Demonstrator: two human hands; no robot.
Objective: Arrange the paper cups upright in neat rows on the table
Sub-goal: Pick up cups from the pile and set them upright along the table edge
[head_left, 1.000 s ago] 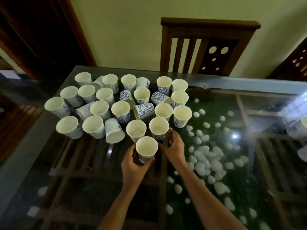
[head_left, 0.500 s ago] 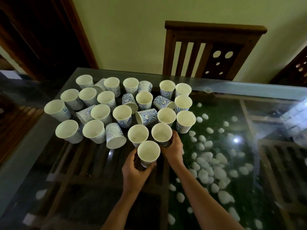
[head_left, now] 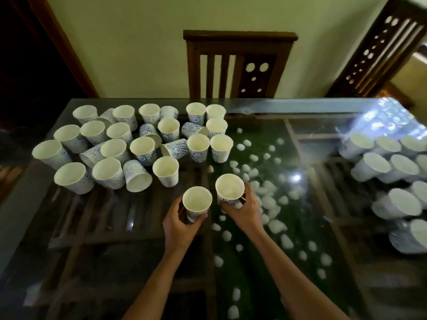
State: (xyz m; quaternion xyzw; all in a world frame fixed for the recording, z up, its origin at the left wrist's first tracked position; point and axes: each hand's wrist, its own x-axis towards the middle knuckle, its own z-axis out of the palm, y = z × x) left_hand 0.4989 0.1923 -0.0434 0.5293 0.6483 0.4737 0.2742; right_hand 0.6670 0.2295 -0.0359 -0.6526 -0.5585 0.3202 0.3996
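Two cups in hand, both upright, mouths up, long axis vertical. Your left hand point(head_left: 182, 225) curls round the nearer cup point(head_left: 197, 202). Your right hand point(head_left: 245, 211) grips the second cup point(head_left: 230, 189) from its right side, just beside the 1st and a bit closer to the chair point(head_left: 240, 65). Both sit well short of the chair, approx in line w/ it. Can't tell if either base touches the glass table point(head_left: 80, 227). Neat rows point(head_left: 392, 167) lie right of the chair, so your right hand is nearer; I'd judge both cups go rightward. Messy pile point(head_left: 129, 146), some cups tipped over, sits left of the chair.
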